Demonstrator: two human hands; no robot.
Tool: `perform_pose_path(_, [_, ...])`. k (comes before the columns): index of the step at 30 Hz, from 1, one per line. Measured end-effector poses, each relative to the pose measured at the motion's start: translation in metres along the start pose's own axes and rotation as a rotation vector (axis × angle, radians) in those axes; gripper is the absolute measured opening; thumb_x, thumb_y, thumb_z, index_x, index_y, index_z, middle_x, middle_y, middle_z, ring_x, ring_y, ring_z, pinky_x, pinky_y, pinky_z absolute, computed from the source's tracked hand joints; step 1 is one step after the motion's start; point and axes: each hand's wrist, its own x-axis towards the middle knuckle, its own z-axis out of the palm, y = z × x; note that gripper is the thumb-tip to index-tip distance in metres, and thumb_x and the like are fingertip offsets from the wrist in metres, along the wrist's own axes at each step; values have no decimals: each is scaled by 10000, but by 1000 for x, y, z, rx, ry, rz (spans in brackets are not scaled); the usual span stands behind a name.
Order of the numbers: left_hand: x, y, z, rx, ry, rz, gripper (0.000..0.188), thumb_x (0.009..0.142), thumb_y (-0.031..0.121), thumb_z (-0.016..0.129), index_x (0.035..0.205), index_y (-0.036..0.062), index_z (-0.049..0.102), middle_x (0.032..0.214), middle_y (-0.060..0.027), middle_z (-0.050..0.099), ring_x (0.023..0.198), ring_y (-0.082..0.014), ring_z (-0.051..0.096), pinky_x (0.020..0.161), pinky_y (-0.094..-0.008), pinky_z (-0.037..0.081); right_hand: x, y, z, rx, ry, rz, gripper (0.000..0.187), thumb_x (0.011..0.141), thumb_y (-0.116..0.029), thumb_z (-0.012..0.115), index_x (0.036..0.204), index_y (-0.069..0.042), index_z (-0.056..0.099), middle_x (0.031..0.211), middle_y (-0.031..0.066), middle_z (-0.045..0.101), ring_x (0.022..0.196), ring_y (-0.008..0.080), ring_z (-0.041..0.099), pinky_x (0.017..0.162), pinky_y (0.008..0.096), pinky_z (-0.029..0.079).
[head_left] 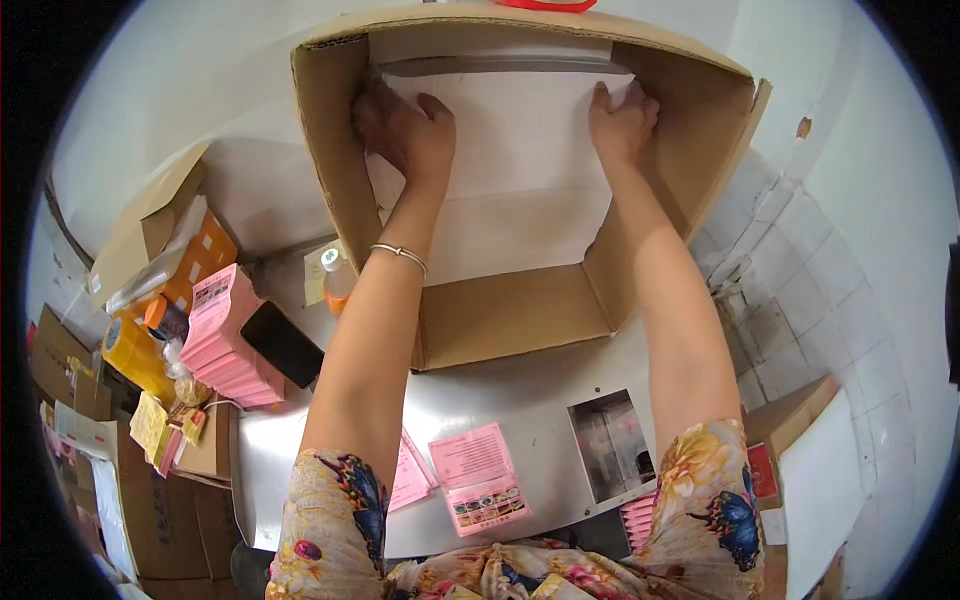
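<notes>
A large brown cardboard box (520,315) stands on the metal table with its open side facing me. Inside it lies a white sheet (520,150), spread across the box with a faint crease across its lower part. Both my arms reach into the box. My left hand (408,128) is at the sheet's upper left edge, thumb raised and fingers partly hidden in shadow by the box's left wall. On the opposite side, my right hand (624,118) has its fingers curled at the sheet's upper right corner, near the right wall.
Pink printed leaflets (478,475) lie on the metal table (545,400), beside a rectangular opening (612,445). At left are a stack of pink leaflets (225,340), a black phone (282,343), a bottle (335,280) and a yellow tape roll (135,355). A tiled wall (790,300) borders the right.
</notes>
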Motion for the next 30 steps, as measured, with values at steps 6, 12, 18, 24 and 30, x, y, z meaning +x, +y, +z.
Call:
perform_pose_path(6, [13, -3, -10, 91, -5, 244, 510, 756, 147, 654, 1183, -92, 511, 1237, -326, 507, 1165, -487, 474, 949, -560, 425, 11, -4, -6, 84, 57, -186, 713, 862, -393, 714, 1390, 14, 463, 1364, 275, 489, 1298, 410, 470, 1060, 476, 409])
perform_pose_path(12, [11, -8, -1, -221, -259, -148, 647, 731, 217, 682, 1276, -68, 483, 1319, -347, 454, 1218, -509, 464, 951, -598, 449, 27, 16, -22, 318, -309, -128, 860, 827, -312, 752, 1512, -57, 299, 1466, 296, 445, 1400, 377, 409, 1089, 457, 392])
perform_pose_path(18, [14, -6, -9, 146, -325, 148, 886, 701, 336, 733, 1508, 172, 407, 1382, -344, 403, 1278, -499, 430, 1007, -566, 446, 40, 1, -32, -25, -597, -243, 859, 770, -246, 774, 1493, -102, 331, 1383, 231, 523, 1311, 355, 490, 1077, 425, 411])
perform_pose_path(24, [8, -8, -8, 29, -401, 48, 850, 677, 257, 767, 1464, 185, 454, 1417, -363, 354, 1330, -509, 375, 1071, -549, 385, 22, 12, -17, 231, -434, -238, 761, 688, -173, 786, 1360, -132, 431, 1331, 218, 530, 1284, 384, 488, 1075, 462, 406])
perform_pose_path(30, [-9, 9, -37, -127, -225, 35, 728, 690, 149, 749, 1372, 134, 496, 1377, -366, 382, 1302, -533, 380, 1067, -561, 360, -10, -1, -43, 261, -154, -353, 719, 672, -145, 770, 1327, -89, 477, 1307, 177, 539, 1259, 346, 504, 1075, 416, 402])
